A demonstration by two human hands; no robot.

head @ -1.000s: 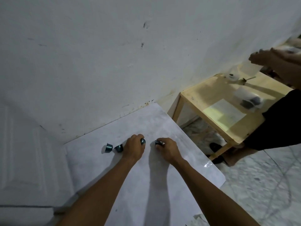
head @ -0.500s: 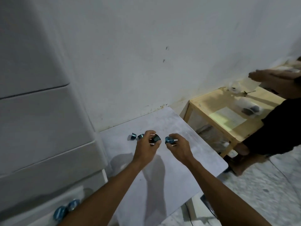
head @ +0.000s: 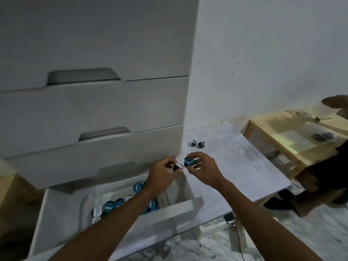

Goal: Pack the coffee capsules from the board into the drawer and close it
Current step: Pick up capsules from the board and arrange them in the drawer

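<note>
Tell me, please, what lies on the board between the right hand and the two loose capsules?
Nothing: in the head view, bare board separates the right hand from the two capsules.

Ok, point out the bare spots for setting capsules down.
Free: the board between the two loose capsules and its near edge, and the open drawer, left part beside the tray. Crowded: the tray's packed capsules. Left hand and right hand each hold a capsule.

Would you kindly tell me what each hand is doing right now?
Left hand: closed on a small dark coffee capsule.
Right hand: closed on a round blue-lidded coffee capsule.
</note>
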